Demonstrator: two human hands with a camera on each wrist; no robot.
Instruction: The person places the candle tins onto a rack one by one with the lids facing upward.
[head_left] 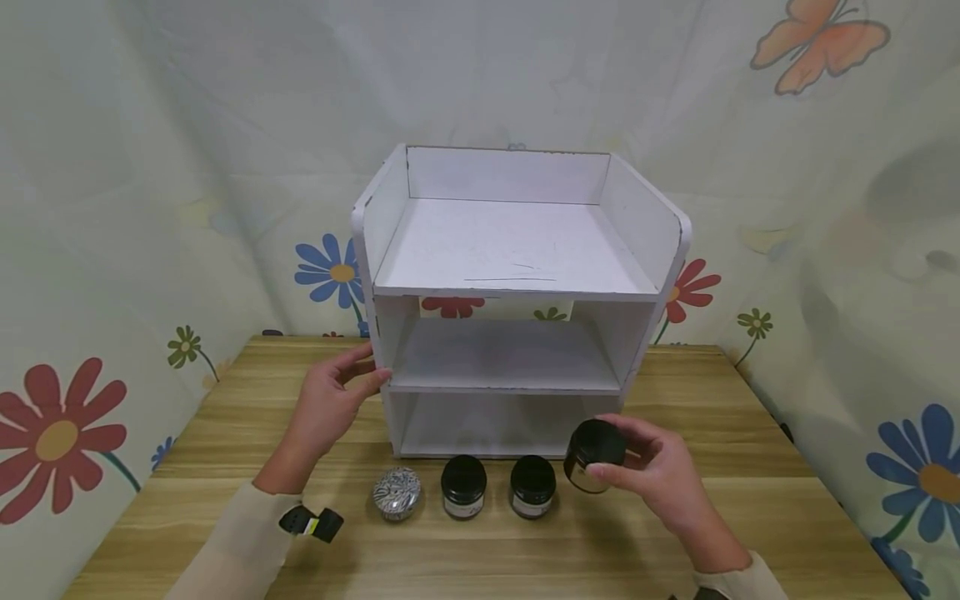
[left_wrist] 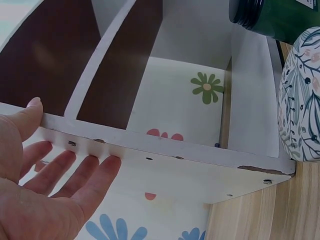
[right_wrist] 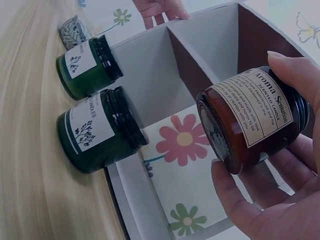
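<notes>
An amber glass scented candle jar (right_wrist: 245, 122) with a black lid is held up in my right hand (head_left: 660, 471), between thumb and fingers. Its cream label reads "Aroma Sensation". In the head view it hangs at the right end of a row before the white shelf unit (head_left: 517, 387). My left hand (head_left: 326, 404) touches that unit's left side panel, thumb at the front edge and fingers fairly straight along the outside. Two green candle jars with black lids, a left one (head_left: 463, 487) and a right one (head_left: 532, 486), stand beside a patterned tin (head_left: 397, 493).
The shelf unit has an open top tray (head_left: 510, 242) and two levels beneath, on a wood-grain table (head_left: 450, 567). Behind hangs a pale cloth (head_left: 517, 75) printed with flowers and a butterfly. A black wrist strap piece (head_left: 311, 523) sits at the left sleeve.
</notes>
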